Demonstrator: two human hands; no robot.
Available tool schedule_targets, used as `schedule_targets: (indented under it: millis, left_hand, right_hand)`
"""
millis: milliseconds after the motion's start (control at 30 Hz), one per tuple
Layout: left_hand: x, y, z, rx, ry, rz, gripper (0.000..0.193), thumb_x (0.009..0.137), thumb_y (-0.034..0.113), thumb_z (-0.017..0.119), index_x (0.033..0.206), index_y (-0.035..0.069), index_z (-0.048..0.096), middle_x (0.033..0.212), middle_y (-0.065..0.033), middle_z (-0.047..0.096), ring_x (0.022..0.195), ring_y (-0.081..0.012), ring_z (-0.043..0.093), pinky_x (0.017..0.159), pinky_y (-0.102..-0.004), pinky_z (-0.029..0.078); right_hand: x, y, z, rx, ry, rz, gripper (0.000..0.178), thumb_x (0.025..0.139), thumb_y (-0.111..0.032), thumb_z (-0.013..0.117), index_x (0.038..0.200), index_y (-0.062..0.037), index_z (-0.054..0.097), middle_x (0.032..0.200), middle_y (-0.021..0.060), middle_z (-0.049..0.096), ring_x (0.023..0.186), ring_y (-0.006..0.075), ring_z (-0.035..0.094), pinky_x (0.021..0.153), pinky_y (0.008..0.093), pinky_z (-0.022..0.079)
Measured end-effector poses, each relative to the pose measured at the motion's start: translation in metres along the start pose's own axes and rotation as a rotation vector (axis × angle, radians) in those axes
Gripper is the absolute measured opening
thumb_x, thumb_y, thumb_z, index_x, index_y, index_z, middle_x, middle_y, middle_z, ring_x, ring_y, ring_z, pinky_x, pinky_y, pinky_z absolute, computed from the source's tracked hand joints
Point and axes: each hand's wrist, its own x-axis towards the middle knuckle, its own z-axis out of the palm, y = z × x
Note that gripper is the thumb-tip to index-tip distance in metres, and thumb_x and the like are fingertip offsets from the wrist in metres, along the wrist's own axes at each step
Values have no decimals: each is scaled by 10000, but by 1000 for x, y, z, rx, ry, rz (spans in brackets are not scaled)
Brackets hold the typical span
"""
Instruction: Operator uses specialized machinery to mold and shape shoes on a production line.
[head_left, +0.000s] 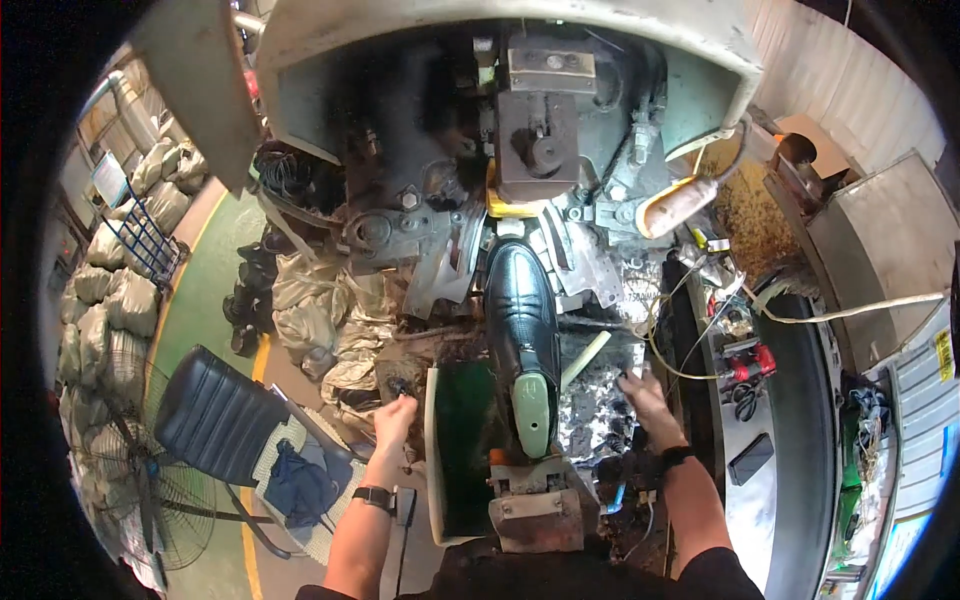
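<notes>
A black leather shoe upper point(520, 300) is stretched over a pale green last point(533, 415), lying lengthwise in the machine with its toe between metal side plates point(580, 262). My left hand point(396, 418) is closed at the left of the shoe, beside a small dark knob; what it grips, if anything, is hidden. Over the littered, shiny machine bed, my right hand point(650, 405) reaches forward with its fingers apart and nothing visible in them. Neither hand touches the shoe. Between shoe and right hand lies a pale stick point(586, 360).
Overhead curves the machine's pale hood point(500, 15), with a lamp point(677, 207) at right. A green-lined bin point(432, 460) stands left of the last. Further left are a black chair point(215, 400) and wrapped sacks point(130, 300). A phone point(750, 458) lies on the right ledge.
</notes>
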Motion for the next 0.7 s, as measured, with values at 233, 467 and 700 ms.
schedule_targets:
  millis: [233,467,700]
  left_hand:
    - [-61,-12,-101,-196,390,169,284,957,241,686,1121,9,682,970,-38,685,847,-143,672,721,-270,520]
    - [-80,-11,-60,-174,151,156,284,983,239,665,1139,1,671,1027,-62,708,897,-161,696,808,-293,542]
    - [-147,140,79,-216,-356,590,597,937,143,721,1437,-49,455,1425,-193,546,1346,-255,515,1146,-370,397]
  right_hand:
    - [3,33,-29,-264,144,-46,779,858,-1,661,1542,-11,288,1253,184,622,1034,231,645,805,336,544]
    - [-7,37,-56,-282,434,-314,788,888,22,581,1582,26,208,953,151,739,719,169,679,639,301,547]
    - [-124,-102,57,-177,-38,-388,506,945,-39,610,1420,82,488,905,125,731,718,140,683,684,249,559]
